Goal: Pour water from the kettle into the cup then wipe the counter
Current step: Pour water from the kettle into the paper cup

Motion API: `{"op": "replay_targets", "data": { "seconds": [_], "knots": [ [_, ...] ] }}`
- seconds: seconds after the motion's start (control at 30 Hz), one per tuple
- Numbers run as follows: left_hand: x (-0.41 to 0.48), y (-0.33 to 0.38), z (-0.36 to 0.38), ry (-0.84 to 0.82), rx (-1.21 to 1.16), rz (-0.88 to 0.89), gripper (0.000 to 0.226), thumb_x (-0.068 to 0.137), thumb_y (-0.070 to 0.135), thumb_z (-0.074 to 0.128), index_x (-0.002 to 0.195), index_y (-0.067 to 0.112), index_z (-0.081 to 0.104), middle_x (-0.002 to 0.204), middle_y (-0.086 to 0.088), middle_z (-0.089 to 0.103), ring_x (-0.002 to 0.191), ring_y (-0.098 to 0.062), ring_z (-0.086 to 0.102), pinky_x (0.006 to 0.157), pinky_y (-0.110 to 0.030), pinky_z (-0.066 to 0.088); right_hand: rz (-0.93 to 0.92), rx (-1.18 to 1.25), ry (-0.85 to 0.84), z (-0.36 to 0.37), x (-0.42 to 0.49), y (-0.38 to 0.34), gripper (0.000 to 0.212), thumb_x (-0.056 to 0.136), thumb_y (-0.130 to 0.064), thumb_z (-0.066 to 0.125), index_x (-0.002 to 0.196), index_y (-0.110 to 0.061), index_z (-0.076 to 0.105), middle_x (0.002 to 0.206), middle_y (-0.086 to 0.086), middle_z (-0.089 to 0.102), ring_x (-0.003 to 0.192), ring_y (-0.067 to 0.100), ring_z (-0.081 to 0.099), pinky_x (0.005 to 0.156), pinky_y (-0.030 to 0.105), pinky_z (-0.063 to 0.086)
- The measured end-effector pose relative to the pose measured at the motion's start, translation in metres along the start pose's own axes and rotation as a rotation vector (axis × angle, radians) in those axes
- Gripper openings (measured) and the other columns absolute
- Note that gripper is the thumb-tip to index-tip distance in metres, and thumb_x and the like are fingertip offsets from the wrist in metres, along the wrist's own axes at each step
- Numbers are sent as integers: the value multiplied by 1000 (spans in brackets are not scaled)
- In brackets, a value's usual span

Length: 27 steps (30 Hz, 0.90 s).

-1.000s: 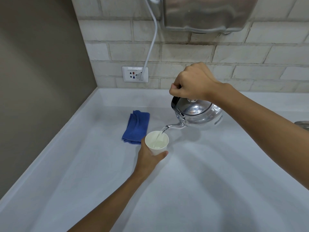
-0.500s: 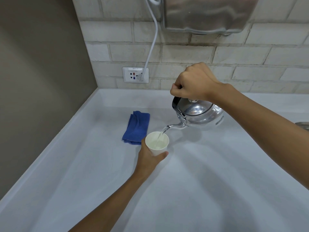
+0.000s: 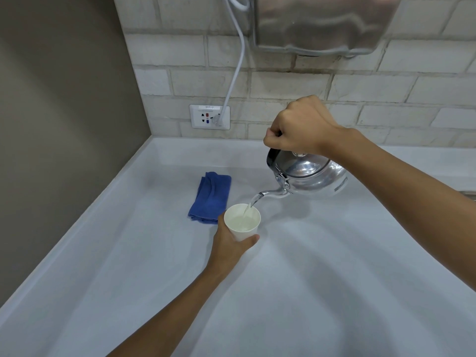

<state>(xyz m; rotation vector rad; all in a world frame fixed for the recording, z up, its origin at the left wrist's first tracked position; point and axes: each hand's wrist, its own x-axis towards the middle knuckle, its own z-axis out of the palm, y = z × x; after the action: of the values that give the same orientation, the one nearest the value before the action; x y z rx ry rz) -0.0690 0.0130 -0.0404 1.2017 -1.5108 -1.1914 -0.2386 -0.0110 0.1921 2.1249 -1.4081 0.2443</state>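
My right hand [image 3: 300, 126] grips the top handle of a shiny steel kettle [image 3: 311, 176], which is tilted to the left above the white counter [image 3: 309, 292]. A thin stream of water runs from its spout into a white paper cup [image 3: 242, 222]. My left hand [image 3: 230, 247] holds that cup from below and from the near side. The cup holds water well up its inside. A folded blue cloth [image 3: 210, 197] lies on the counter just left of the cup, apart from both hands.
A brown wall [image 3: 61, 124] borders the counter on the left, a pale brick wall [image 3: 334, 88] at the back. On it hang a socket [image 3: 209, 116] with a white cable [image 3: 238, 63] plugged in and a steel wall unit [image 3: 322, 21]. A metal edge [image 3: 468, 194] shows at far right.
The pour goes on with both hands nearly still. The water level in the cup has risen a little.
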Motion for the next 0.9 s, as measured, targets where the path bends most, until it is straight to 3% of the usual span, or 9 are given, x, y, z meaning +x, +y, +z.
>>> {"op": "replay_targets", "data": {
  "seconds": [0.3, 0.47, 0.9],
  "knots": [
    [0, 1, 0, -5, -12, -5, 80, 64, 14, 82, 127, 20, 34, 117, 5, 49, 105, -12, 46, 68, 4, 40, 5, 8, -1, 2, 0, -1, 40, 73, -19, 48, 43, -12, 24, 37, 0, 16, 44, 24, 23, 47, 21, 13],
    [0, 0, 0, 5, -13, -10, 79, 62, 15, 83, 126, 19, 35, 116, 5, 50, 104, -11, 47, 68, 2, 41, 27, 38, -1, 5, -2, 0, 43, 72, -19, 49, 41, -16, 20, 36, -1, 14, 41, 18, 13, 47, 21, 12],
    [0, -1, 0, 12, -5, -8, 82, 62, 18, 83, 127, 23, 34, 111, 10, 49, 101, -8, 47, 69, 4, 39, 316, 343, 0, 54, -19, 18, 48, 75, -23, 51, 39, -16, 21, 35, -4, 18, 39, 15, 17, 46, 25, 21]
  ]
}}
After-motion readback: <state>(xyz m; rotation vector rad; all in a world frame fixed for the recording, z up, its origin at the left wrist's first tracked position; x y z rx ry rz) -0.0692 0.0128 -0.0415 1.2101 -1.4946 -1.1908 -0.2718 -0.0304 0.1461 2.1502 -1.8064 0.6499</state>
